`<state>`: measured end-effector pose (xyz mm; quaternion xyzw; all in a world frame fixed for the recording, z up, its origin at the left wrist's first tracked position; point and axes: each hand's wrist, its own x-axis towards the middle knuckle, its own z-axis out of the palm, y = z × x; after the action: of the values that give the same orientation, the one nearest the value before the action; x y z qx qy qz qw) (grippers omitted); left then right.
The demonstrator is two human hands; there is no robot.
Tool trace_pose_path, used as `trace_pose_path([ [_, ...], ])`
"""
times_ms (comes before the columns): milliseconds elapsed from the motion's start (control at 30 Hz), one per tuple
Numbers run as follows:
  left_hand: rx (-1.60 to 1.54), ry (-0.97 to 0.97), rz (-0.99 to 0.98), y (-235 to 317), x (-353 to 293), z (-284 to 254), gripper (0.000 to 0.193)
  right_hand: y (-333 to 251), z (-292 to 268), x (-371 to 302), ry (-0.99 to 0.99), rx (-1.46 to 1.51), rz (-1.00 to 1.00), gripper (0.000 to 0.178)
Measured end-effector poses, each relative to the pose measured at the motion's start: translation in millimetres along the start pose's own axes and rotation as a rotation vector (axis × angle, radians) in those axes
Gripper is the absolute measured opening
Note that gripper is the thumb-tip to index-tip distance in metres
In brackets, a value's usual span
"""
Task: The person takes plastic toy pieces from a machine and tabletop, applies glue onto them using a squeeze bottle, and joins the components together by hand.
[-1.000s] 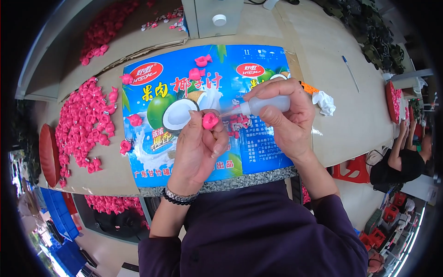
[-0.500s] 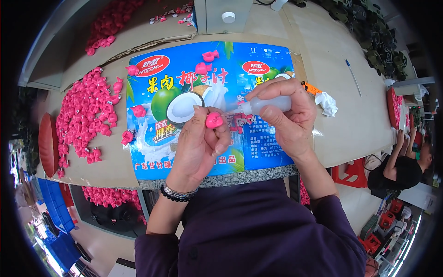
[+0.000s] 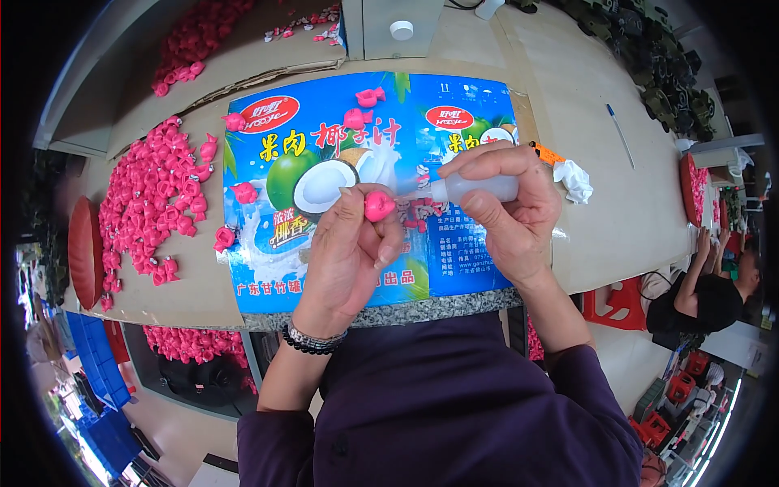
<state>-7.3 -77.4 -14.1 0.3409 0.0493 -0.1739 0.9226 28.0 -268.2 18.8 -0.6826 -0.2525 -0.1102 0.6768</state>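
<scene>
Between the thumb and fingers of my left hand (image 3: 350,252) is a small pink plastic figure part (image 3: 378,206), rounded and glossy. My right hand (image 3: 519,211) is closed around a small translucent squeeze bottle (image 3: 485,189), tipped on its side. Its thin nozzle points left and ends close beside the pink part; whether they touch I cannot tell. Under both hands lies a flattened blue printed cardboard sheet (image 3: 260,280). Partly hidden behind the bottle, several small pink and white pieces (image 3: 423,213) lie on the sheet. A few loose pink parts (image 3: 243,192) are spread over its left and upper areas.
A large heap of pink parts (image 3: 150,203) covers the table at left, beside a red tray (image 3: 84,253). Crumpled white tissue (image 3: 574,182), an orange tool (image 3: 548,154) and a pen (image 3: 622,136) lie to the right. Another person (image 3: 704,300) sits at far right.
The pink part has turned slightly in my left fingers and sits a bit higher. My right hand and the bottle have shifted slightly right, drawing the nozzle back a little.
</scene>
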Motion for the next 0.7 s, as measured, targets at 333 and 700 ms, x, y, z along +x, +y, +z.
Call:
trace_pose_path([
  [333, -0.088, -0.02, 0.124, -3.5, -5.3, 4.8, 0.025, -7.2, 2.7, -9.8, 0.095, 0.143, 0.043, 0.021],
  [700, -0.078, -0.084, 0.131, -2.5, -9.4, 7.2, 0.022, -4.6, 0.0, -18.5, 0.068, 0.095, 0.046, 0.019],
])
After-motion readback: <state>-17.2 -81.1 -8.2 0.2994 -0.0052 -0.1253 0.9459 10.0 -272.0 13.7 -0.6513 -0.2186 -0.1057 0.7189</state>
